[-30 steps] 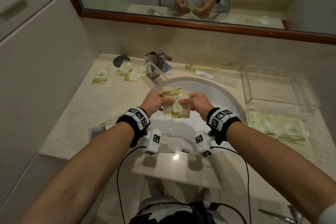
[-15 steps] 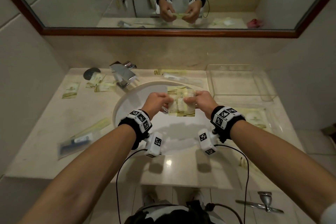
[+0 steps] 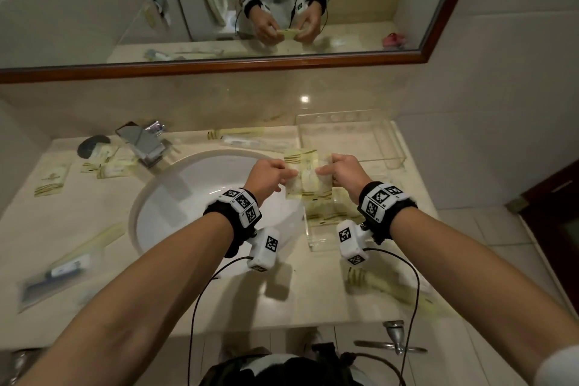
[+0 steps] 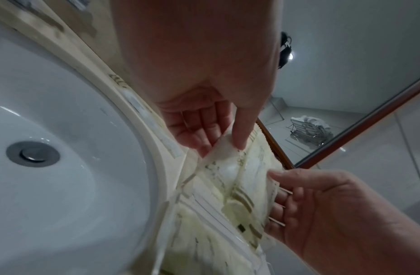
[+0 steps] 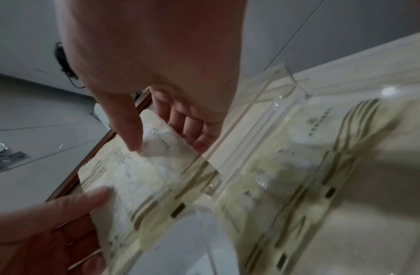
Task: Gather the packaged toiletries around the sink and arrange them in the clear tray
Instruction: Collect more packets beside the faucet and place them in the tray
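Both hands hold a small stack of pale yellow-and-white toiletry packets (image 3: 308, 180) (image 4: 230, 176) (image 5: 138, 176) between them. My left hand (image 3: 286, 177) (image 4: 227, 147) pinches its left edge, thumb on top. My right hand (image 3: 322, 170) (image 5: 162, 145) pinches the right edge. The stack hangs just above the left wall of a clear tray (image 3: 316, 244) (image 5: 246, 121) right of the sink, which has similar packets (image 3: 326, 213) (image 5: 310, 158) lying flat in it. A second clear tray (image 3: 391, 147) stands behind it with bare floor.
The white sink basin (image 3: 188, 197) (image 4: 63, 186) lies left of the hands, with a chrome faucet (image 3: 144, 142) behind it. Loose packets (image 3: 51, 180) lie on the left counter, long ones (image 3: 247, 138) behind the sink, a toothbrush pack (image 3: 62, 269) front left, another long pack (image 3: 385, 285) front right.
Both hands have carried the stack to the right, from over the middle of the basin to the tray's left edge. The head view has turned right too.
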`<move>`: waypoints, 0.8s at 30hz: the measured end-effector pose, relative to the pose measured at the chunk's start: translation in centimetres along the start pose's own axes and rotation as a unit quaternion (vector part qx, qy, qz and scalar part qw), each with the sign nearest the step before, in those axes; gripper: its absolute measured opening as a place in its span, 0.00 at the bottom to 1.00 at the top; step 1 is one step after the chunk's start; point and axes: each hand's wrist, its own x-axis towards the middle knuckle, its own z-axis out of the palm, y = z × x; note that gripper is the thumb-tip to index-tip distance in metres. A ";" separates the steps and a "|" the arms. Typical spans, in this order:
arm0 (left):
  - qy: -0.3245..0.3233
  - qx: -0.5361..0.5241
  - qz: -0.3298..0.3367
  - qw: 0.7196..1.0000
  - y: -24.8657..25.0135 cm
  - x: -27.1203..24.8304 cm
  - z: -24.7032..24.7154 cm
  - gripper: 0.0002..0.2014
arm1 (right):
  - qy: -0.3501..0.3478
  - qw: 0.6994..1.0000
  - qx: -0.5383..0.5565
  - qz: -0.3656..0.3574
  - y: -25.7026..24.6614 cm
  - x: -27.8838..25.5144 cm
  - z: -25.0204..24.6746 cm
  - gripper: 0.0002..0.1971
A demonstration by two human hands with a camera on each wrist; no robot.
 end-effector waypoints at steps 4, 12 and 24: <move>0.001 0.010 -0.002 1.000 0.5 0.4 3.0 0.10 | 0.020 1.000 -0.012 0.007 0.6 0.1 -3.7 0.23; 0.052 0.059 -0.015 0.997 -0.3 1.2 4.3 0.12 | 0.053 0.997 -0.047 0.039 2.9 0.6 -7.0 0.10; 0.113 0.047 -0.053 0.991 -2.5 0.7 1.4 0.12 | 0.016 0.992 -0.084 0.095 5.5 3.0 -2.1 0.04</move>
